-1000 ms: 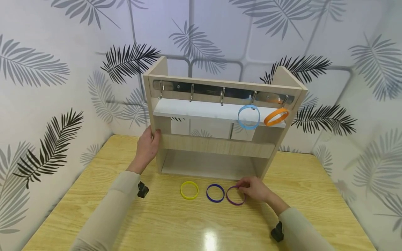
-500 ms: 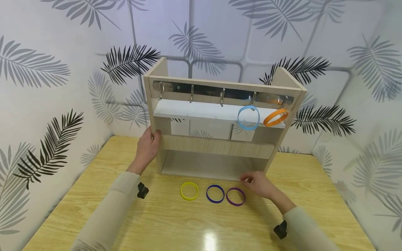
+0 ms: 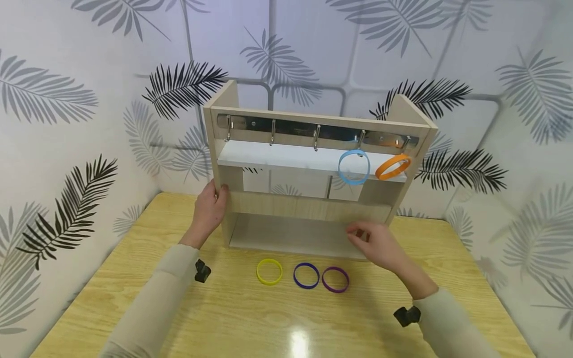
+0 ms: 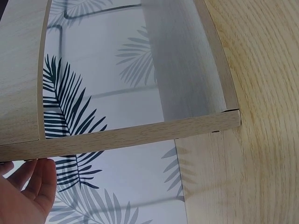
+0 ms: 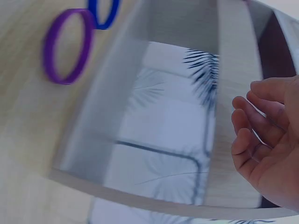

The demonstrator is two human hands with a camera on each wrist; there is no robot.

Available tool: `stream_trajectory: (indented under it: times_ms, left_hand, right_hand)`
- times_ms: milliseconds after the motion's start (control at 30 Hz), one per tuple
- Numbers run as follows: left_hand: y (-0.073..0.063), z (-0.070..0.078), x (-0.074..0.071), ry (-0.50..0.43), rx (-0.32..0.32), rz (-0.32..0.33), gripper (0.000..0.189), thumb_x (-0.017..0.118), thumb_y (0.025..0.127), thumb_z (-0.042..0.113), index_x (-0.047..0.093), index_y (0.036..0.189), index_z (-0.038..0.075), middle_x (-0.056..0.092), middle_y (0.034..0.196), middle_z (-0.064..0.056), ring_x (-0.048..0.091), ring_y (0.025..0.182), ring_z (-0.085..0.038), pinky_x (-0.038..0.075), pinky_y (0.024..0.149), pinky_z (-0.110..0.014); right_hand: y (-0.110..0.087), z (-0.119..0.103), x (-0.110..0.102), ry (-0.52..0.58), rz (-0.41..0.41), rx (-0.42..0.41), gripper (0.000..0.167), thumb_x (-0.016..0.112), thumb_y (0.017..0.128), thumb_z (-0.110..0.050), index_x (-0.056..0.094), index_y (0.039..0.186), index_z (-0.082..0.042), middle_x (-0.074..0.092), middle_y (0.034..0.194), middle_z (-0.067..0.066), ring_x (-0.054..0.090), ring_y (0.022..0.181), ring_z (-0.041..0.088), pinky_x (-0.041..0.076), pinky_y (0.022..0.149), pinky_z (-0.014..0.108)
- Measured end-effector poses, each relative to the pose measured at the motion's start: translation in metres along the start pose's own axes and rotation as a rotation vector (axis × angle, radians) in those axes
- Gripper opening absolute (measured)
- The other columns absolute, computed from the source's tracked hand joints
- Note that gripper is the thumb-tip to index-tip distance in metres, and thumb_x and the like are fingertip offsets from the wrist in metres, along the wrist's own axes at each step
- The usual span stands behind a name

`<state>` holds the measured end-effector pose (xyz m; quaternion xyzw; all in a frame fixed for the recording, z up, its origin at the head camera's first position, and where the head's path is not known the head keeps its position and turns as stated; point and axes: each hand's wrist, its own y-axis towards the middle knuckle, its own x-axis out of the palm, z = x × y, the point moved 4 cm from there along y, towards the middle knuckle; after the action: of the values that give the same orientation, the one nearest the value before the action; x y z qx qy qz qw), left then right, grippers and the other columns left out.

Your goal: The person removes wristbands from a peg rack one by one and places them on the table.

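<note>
A pale wooden shelf rack [image 3: 309, 206] with a metal hook rail [image 3: 295, 128] stands on the table. My left hand [image 3: 209, 208] grips its left side panel, thumb at the front edge; in the left wrist view the fingers [image 4: 44, 179] bend at the panel's edge. My right hand [image 3: 376, 243] is raised in front of the rack's lower right part, fingers loosely bent, holding nothing. A light blue wristband [image 3: 341, 175] and an orange wristband [image 3: 388, 175] hang from the two rightmost hooks. Purple [image 3: 324, 285], dark blue [image 3: 296, 281] and yellow [image 3: 258, 277] wristbands lie on the table before the rack.
The wood-grain table [image 3: 250, 323] spreads out in front of the rack. Behind it and at both sides rise walls with a leaf pattern [image 3: 67, 149]. The rack's bottom board [image 3: 286, 236] sits just behind the wristbands.
My right hand has left the purple wristband, which stays on the table, and has moved up and slightly right in front of the rack. My left hand keeps its hold.
</note>
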<state>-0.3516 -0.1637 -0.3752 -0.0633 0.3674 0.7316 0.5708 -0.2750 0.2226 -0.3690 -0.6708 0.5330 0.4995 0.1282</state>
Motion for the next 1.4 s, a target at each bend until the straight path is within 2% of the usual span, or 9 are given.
stream_trajectory:
  times_ms: [100,367,500,900,1233,1400]
  left_hand:
    - [0.0,0.0,0.0,0.002,0.0,-0.001,0.047,0.034,0.1,0.035,0.047,0.129,-0.001,0.057,0.114,-0.022,0.059,0.095,-0.037,0.049,0.075,-0.051]
    - [0.001,0.0,0.0,0.011,0.007,0.001,0.047,0.034,0.101,0.034,0.047,0.13,-0.001,0.057,0.114,-0.022,0.058,0.098,-0.037,0.048,0.078,-0.051]
    - [0.001,0.0,0.0,0.016,-0.001,-0.004,0.047,0.034,0.101,0.034,0.047,0.131,-0.001,0.057,0.115,-0.022,0.058,0.099,-0.037,0.048,0.078,-0.051]
    - [0.0,0.001,0.0,0.003,0.001,0.0,0.048,0.034,0.101,0.033,0.045,0.133,-0.001,0.056,0.116,-0.022,0.058,0.099,-0.037,0.048,0.078,-0.051]
    - [0.001,0.001,0.0,0.013,-0.004,0.005,0.047,0.034,0.1,0.033,0.045,0.132,-0.001,0.057,0.114,-0.022,0.058,0.097,-0.037,0.048,0.078,-0.051]
    - [0.0,0.0,0.001,0.007,-0.01,0.005,0.047,0.034,0.1,0.032,0.045,0.132,-0.001,0.056,0.116,-0.023,0.058,0.099,-0.038,0.047,0.08,-0.051]
  right_hand:
    - [0.004,-0.013,-0.013,-0.011,0.046,-0.034,0.013,0.064,0.089,-0.007,0.07,0.1,-0.003,0.066,0.087,0.002,0.052,0.064,0.009,0.044,0.055,0.026]
    - [0.014,-0.042,-0.049,-0.043,0.269,-0.238,0.013,0.069,0.081,0.004,0.07,0.094,0.0,0.066,0.081,0.003,0.054,0.068,0.01,0.044,0.056,0.024]
    - [0.02,-0.051,-0.065,-0.049,0.34,-0.275,0.017,0.071,0.078,0.007,0.069,0.093,0.0,0.065,0.079,0.003,0.053,0.067,0.009,0.042,0.057,0.021]
    - [0.03,-0.066,-0.102,-0.08,0.45,-0.255,0.016,0.071,0.078,0.007,0.068,0.094,0.002,0.063,0.076,0.008,0.052,0.067,0.012,0.041,0.059,0.014]
    - [0.04,-0.067,-0.112,-0.11,0.512,-0.214,0.017,0.07,0.08,0.004,0.069,0.097,0.003,0.066,0.08,0.012,0.057,0.066,0.016,0.039,0.06,0.01]
    - [0.045,-0.065,-0.112,-0.152,0.49,-0.154,0.019,0.068,0.083,-0.001,0.069,0.101,0.002,0.067,0.081,0.013,0.06,0.065,0.02,0.039,0.058,0.012]
